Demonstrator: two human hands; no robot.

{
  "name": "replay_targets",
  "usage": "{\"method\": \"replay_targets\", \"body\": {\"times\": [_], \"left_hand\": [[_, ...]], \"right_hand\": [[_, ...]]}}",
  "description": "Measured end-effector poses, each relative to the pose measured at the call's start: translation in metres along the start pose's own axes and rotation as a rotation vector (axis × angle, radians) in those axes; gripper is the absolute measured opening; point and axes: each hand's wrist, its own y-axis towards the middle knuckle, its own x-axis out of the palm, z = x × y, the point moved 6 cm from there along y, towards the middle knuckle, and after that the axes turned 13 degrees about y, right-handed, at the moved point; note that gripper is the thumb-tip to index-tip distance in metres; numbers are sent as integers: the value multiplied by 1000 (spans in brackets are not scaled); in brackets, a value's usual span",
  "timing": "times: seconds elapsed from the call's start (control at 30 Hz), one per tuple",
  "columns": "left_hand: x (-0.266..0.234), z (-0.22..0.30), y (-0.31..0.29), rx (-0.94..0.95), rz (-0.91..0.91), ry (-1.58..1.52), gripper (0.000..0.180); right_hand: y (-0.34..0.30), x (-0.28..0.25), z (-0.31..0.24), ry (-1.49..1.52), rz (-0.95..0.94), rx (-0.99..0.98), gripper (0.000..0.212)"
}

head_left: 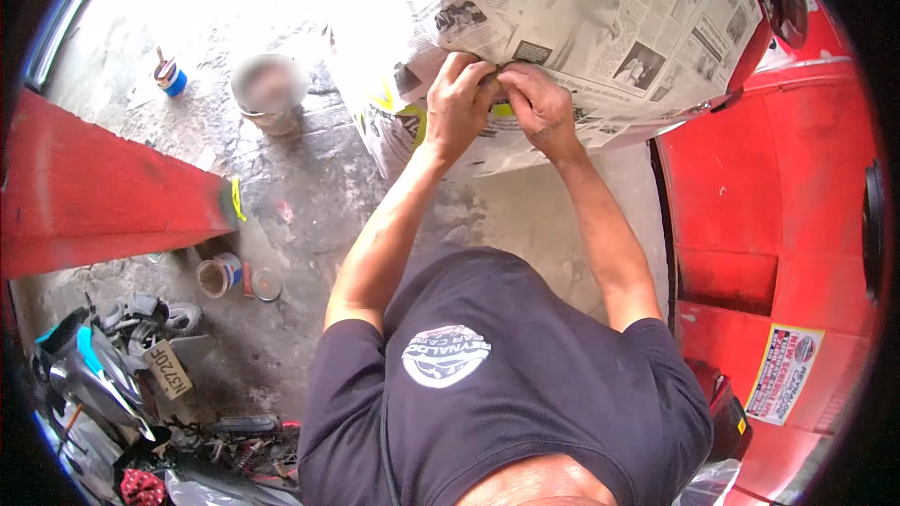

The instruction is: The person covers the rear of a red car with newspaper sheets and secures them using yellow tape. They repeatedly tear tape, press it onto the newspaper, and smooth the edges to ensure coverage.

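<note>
Newspaper sheets (586, 37), frame's upper centre
My left hand (457, 111) and right hand (542, 109) met there, fingers curled; their grip I couldn't tell.

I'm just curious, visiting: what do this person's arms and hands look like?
The left hand and right hand are human and ungloved, with bare fingers. Both forearms are bare below the short, dark sleeves of a dark T-shirt bearing a whitish emblem.

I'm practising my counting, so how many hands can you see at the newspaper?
2: the left hand and, just beside it, the right hand, close together at the newspaper. Both show, though parts of them are hidden.
</note>
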Motion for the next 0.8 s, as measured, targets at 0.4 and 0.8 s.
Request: {"method": "replay_targets", "body": {"times": [0.4,0.8], "left_hand": [[-11,4,3,-50,32,-48,12],[2,-13,-9,-287,21,-465,17]], "right_hand": [[-18,4,25,-63,260,370,12],[-18,5,23,-236,276,317,10]]}}
